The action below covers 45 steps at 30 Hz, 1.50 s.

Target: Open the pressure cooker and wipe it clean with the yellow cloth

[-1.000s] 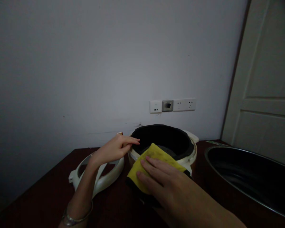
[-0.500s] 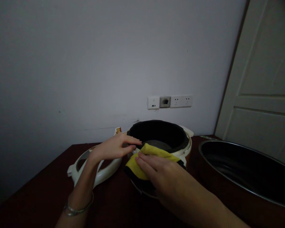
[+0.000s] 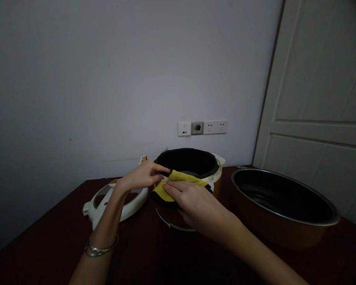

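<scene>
The right hand is lying flat on a yellow cloth, fingers stretched out and pressing down rather than clenching, though the thumb is hiding beneath, so any grip from below cannot be told. The cloth is draping over the near left rim of a white cooker with a dark inner wall, its darker underside hanging down the outside. The left hand, wearing a bracelet at the wrist, is resting its loosely extended fingertips on the same rim just beside the cloth, holding nothing and seemingly bracing the cooker. Wiping this rim well is probably calling for even pressure from the flat fingers, with the cloth wrapping over the lip so both faces are being rubbed, while the bracing hand is stopping the cooker from sliding or turning; the fingertips on the rim look close enough for the cloth to be bumping them. Just left of the cooker a white ring-shaped lid frame is lying flat, and to the right a wide metal basin is sitting near the cooker but apart from it. All of this is standing on a dark reddish-brown surface pushed against a pale wall, where a row of sockets is showing above the cooker; a light panelled door is filling the right side, and the room is looking dim.
</scene>
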Each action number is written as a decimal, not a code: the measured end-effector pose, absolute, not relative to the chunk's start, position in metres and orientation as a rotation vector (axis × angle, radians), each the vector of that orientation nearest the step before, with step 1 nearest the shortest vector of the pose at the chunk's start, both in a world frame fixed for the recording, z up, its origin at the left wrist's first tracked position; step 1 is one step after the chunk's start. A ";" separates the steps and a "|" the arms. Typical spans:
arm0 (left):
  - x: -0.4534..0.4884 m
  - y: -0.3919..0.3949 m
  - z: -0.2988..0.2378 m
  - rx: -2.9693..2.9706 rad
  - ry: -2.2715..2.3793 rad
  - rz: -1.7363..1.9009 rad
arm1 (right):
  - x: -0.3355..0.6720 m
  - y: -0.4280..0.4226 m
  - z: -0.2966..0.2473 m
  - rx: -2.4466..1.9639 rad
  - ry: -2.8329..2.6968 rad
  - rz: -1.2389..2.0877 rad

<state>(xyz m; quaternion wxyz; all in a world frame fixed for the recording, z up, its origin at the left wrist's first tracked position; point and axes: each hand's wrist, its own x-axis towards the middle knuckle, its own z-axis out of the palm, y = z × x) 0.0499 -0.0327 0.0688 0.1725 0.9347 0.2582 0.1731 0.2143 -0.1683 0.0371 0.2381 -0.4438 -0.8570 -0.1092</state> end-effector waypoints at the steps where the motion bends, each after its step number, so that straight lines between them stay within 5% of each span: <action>1: 0.050 -0.033 0.069 2.650 0.739 0.500 | 0.214 -0.169 0.038 -1.220 -2.346 -0.289; 26: 0.047 -0.034 0.059 2.644 0.640 0.642 | 0.282 -0.197 0.079 -1.215 -2.193 0.164; 32: 0.044 -0.034 0.058 2.576 0.603 0.657 | 0.280 -0.197 0.076 -1.115 -1.931 0.051; 45: 0.046 -0.024 0.056 2.468 0.647 0.715 | 0.196 -0.160 0.041 -1.247 -2.388 -0.336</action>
